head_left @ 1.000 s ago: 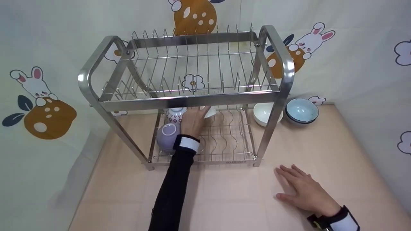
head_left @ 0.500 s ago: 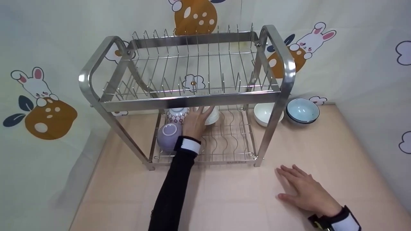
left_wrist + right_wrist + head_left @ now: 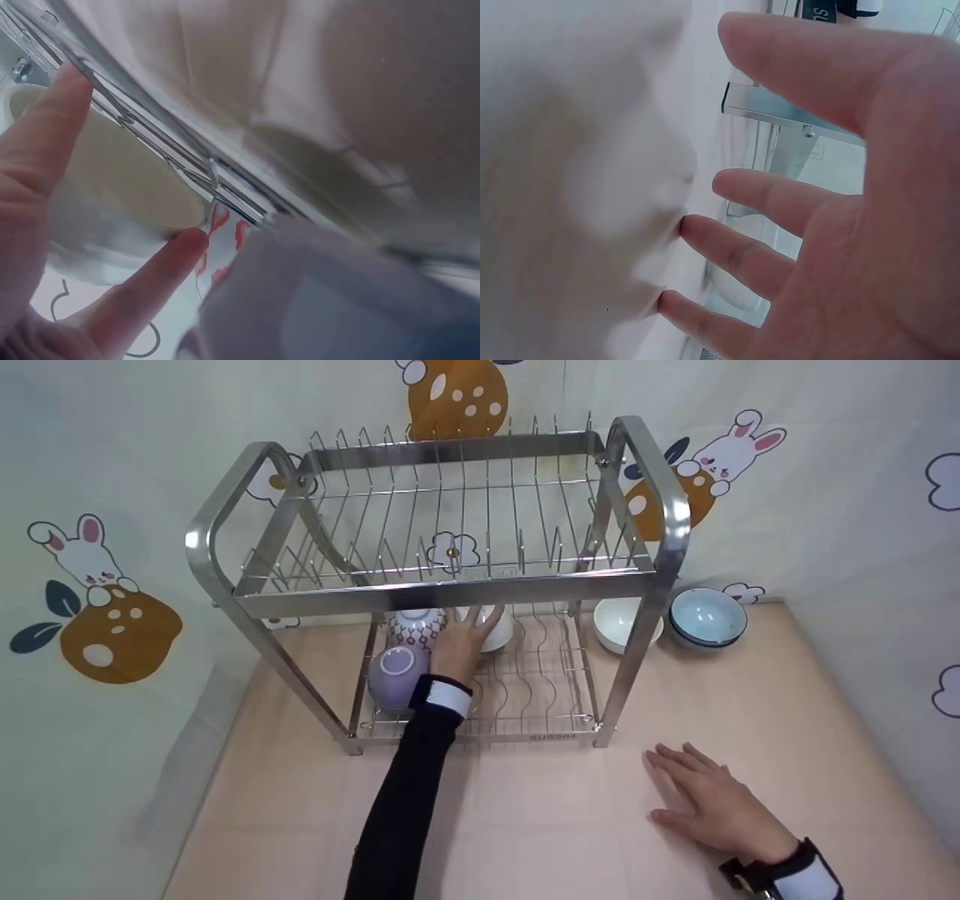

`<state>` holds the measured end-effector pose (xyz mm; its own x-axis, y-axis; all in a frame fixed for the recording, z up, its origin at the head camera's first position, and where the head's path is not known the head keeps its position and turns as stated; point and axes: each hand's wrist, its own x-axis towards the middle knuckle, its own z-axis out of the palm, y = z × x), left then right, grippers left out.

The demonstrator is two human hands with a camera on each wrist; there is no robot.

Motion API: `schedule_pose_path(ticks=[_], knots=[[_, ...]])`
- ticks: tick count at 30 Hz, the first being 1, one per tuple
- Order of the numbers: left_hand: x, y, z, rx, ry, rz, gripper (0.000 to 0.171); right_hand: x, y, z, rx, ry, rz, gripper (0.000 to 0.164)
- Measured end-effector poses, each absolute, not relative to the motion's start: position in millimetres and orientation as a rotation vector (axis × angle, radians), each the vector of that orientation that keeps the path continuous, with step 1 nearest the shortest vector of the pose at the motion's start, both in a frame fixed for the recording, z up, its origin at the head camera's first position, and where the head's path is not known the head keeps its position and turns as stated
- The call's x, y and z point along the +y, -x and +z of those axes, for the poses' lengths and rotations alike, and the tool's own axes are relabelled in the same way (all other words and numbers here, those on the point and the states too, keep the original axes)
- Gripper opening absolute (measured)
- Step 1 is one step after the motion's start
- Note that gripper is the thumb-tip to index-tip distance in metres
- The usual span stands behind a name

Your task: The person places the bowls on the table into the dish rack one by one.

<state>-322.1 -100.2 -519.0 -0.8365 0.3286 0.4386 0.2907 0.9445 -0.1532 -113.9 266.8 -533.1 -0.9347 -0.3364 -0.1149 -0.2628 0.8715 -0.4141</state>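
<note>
Fingers (image 3: 150, 289) of the L hand (image 3: 456, 649) splay near-straight against a round white bowl (image 3: 498, 637) at 1 o'clock, on the lower tier (image 3: 487, 739) of a silver steel dish rack (image 3: 634, 660); R hand (image 3: 724, 806) lies spread on the pale table (image 3: 540, 810), 4 o'clock. Poss. trouble: a careless pullback bumping the round lilac bowl (image 3: 394, 682) at 8 or red-patterned white bowl (image 3: 412, 630) at 10. Front upper rail (image 3: 450, 595) crowds 12; more room twd 4.
</note>
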Motion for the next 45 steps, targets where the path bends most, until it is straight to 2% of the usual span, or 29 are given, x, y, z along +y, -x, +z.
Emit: schedule_pose_path(ticks=[11, 26, 32, 38, 42, 45], knots=[[-100, 321, -520, -2.649, 0.481, 0.089, 0.076, 266, 114, -534, 2.845, 0.434, -0.603, 0.075], [-109, 318, -511, -2.778, 0.486, -0.081, 0.080, 264, 114, -537, 2.865, 0.476, -0.618, 0.074], [-115, 309, -488, -2.794, 0.543, -0.096, 0.069, 264, 114, -536, 2.870, 0.472, -0.609, 0.073], [-111, 272, -457, -2.650, 0.709, -0.263, 0.057, 266, 114, -536, 2.878, 0.475, -0.594, 0.073], [-100, 228, -449, -2.467, 0.913, -0.504, 0.045, 267, 114, -536, 2.886, 0.471, -0.591, 0.073], [-89, 192, -457, -2.395, 1.071, -0.557, 0.035, 267, 114, -536, 2.878, 0.459, -0.589, 0.073]])
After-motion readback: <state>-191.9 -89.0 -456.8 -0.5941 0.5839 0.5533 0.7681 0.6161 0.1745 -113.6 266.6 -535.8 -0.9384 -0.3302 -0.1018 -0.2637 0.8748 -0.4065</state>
